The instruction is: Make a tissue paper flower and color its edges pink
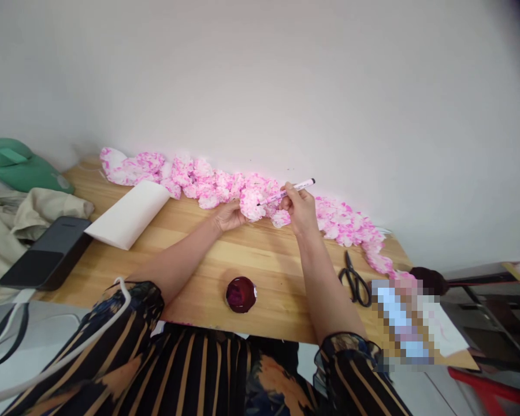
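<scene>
Nearest the lens, striped dark-and-orange sleeves [190,370], with both forearms stretching out over a wooden table [264,260]. Right hand [301,207] clamped around a pink pen [286,192] — tip angled down-left onto a pink-and-white paper flower [252,203]. Left hand [229,216] cupped against that flower from the left, fingers curled on it. Behind, a long row of paper flowers [199,176] along the wall. Nearer the table's front edge, a small round dish of dark red dye [241,294]; off to the right, black scissors [354,280]. To the left, a folded white sheet [130,214] and a dark tablet [47,254].
</scene>
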`<state>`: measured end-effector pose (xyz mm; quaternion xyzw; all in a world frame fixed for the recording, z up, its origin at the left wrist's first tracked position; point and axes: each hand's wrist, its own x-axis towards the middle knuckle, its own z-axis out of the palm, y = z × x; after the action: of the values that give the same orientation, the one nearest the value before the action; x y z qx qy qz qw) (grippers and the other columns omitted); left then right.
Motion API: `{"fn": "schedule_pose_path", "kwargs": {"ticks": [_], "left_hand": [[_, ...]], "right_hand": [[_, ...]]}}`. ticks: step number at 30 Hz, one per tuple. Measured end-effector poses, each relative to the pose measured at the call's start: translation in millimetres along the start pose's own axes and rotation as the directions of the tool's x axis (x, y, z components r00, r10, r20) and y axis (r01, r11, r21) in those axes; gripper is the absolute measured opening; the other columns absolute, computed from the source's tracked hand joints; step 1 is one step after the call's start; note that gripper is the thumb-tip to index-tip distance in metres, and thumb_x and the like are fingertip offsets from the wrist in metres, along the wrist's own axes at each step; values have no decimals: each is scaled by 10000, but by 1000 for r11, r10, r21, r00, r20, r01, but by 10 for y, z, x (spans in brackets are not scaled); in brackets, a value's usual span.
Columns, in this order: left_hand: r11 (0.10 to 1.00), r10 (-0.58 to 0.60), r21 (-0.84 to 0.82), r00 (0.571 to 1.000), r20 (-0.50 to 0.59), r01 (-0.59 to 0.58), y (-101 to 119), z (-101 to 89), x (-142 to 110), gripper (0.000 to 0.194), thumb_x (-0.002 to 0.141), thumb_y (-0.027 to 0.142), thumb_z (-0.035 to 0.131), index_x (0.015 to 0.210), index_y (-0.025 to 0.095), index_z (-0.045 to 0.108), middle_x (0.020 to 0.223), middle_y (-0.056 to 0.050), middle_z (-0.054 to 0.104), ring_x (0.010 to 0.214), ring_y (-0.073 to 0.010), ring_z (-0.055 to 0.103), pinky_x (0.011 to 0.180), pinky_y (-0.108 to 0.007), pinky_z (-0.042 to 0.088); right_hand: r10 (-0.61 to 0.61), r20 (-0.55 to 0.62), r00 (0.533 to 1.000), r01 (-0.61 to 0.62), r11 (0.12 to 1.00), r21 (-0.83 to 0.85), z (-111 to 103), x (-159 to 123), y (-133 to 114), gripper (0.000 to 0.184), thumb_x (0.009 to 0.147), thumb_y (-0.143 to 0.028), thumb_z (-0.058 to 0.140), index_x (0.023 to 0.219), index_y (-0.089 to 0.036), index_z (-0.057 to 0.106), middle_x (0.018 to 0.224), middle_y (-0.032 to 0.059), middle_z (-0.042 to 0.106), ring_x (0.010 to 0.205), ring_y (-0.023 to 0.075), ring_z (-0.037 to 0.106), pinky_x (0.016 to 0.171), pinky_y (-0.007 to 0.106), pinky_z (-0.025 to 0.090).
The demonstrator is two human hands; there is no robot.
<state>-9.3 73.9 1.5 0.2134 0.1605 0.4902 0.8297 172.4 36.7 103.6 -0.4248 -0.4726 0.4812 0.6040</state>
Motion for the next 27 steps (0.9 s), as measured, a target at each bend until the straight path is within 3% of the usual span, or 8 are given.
{"fn": "schedule_pose_path", "kwargs": {"ticks": [5,9,14,19,24,27], "left_hand": [[1000,-8,-16,999,-45,8,14,22,1,410,907,8,465,1281,68,622,1009,-140,773,914,-210,760,881,-340,610],[998,27,-46,997,-72,-30,20,44,-1,494,915,1,459,1380,111,582,1062,-126,772,917,-193,754,883,-315,602],[997,38,-66,996,-81,-44,24,42,-4,509,909,-14,467,1380,139,583,1050,-113,769,891,-176,754,833,-286,613],[996,38,-74,996,-80,-44,18,20,9,481,905,9,515,1361,144,589,1034,-102,766,847,-162,749,797,-258,615],[997,38,-71,997,-72,-43,24,8,10,502,903,5,509,1378,155,574,1014,-93,766,865,-167,752,809,-269,616],[996,41,-75,996,-74,-47,22,1,16,486,925,7,472,1379,147,571,948,-85,771,812,-160,750,758,-253,611]], "right_hand": [[-44,38,998,40,994,105,-19,-16,-16,419,744,-608,820,785,-219,668,474,-101,438,427,67,409,496,230,468],[-37,17,999,38,998,-47,-51,17,63,456,666,-595,882,739,-191,683,452,-78,485,440,73,445,484,224,449],[-62,4,998,62,995,75,-78,45,71,448,703,-618,843,772,-211,669,461,-99,451,432,76,432,493,235,473],[-37,-17,999,35,997,-72,-104,64,118,455,657,-595,878,732,-188,688,452,-76,489,437,72,440,468,221,424],[-67,-9,998,68,997,37,-114,79,118,452,697,-633,828,765,-213,674,459,-95,448,434,78,422,491,237,462],[-92,-10,996,90,992,-87,-88,44,92,439,684,-599,858,749,-196,697,464,-71,497,446,73,437,480,222,432]]}}
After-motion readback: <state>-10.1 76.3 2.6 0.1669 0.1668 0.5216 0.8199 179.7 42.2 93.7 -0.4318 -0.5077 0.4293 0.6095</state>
